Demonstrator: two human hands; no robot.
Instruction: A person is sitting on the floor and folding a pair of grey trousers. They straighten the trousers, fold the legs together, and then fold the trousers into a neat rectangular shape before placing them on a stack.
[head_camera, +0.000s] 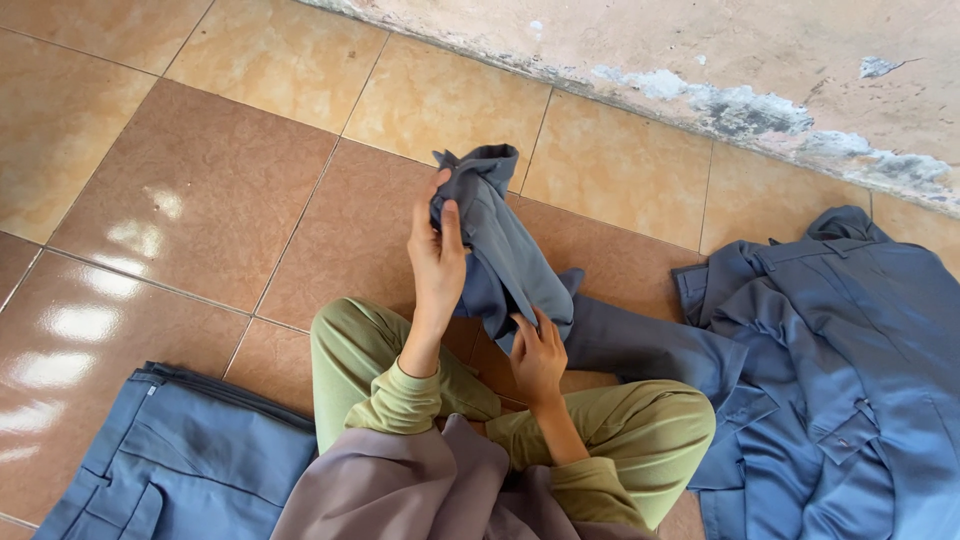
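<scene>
Fingers of both hands, left hand (436, 262) and right hand (537, 357), clutch a soft, crumpled grey-blue garment (500, 250) (more blue clothes (840, 370) heaped right).

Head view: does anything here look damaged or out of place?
The plaster at the foot of the pinkish wall is flaking and stained dark grey. Otherwise nothing stands out: both hands hold a grey-blue cloth garment above the tan tiled floor.

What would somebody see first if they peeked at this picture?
First, the grey-blue garment held up in the middle, the left hand gripping its top and the right hand its lower part. To the right a heap of blue clothes lies on the tiled floor. A folded blue piece sits at the lower left.
</scene>
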